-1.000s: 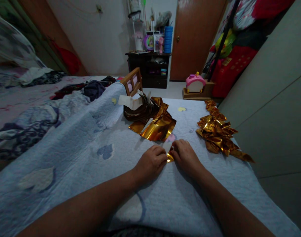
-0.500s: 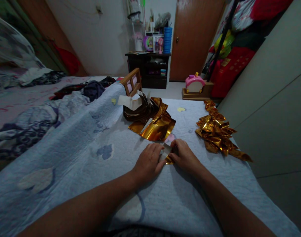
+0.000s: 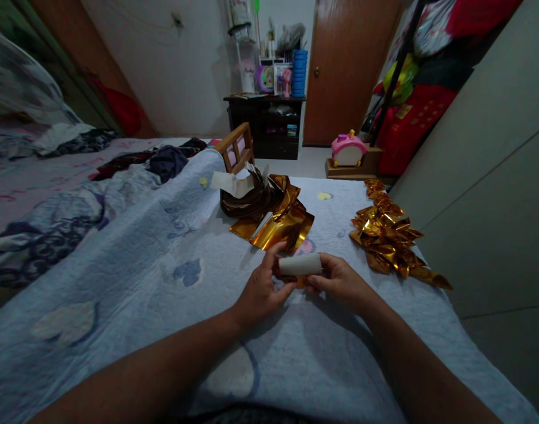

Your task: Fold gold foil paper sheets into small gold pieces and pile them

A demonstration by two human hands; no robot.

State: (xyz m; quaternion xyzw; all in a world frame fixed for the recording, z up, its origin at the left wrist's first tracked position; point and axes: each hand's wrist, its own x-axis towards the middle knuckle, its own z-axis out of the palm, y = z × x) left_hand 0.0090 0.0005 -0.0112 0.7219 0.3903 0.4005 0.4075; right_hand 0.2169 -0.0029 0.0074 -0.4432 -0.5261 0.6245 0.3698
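Observation:
Between my two hands is a sheet of gold foil paper (image 3: 301,265), curled over so that its pale backing faces up and a strip of gold shows below. My left hand (image 3: 265,281) grips its left end between thumb and fingers. At the right end, my right hand (image 3: 337,278) pinches the paper, with some fingertips hidden behind it. Just beyond my hands lies a loose stack of gold foil sheets (image 3: 284,227), some with the pale side showing. A heap of folded gold foil pieces (image 3: 386,235) rests off to the right.
A pale blue quilt (image 3: 163,330) with heart shapes covers the surface under my hands. A wooden rail (image 3: 237,147) stands behind the stack. Rumpled clothes and bedding (image 3: 75,200) lie at the left. A pink toy (image 3: 349,150) sits past the far edge, and a cabinet panel (image 3: 485,176) rises at the right.
The foil paper has been raised slightly and curled over, with more of its pale side now visible. My hands have moved a little apart, and the left fingers have opened wider around it.

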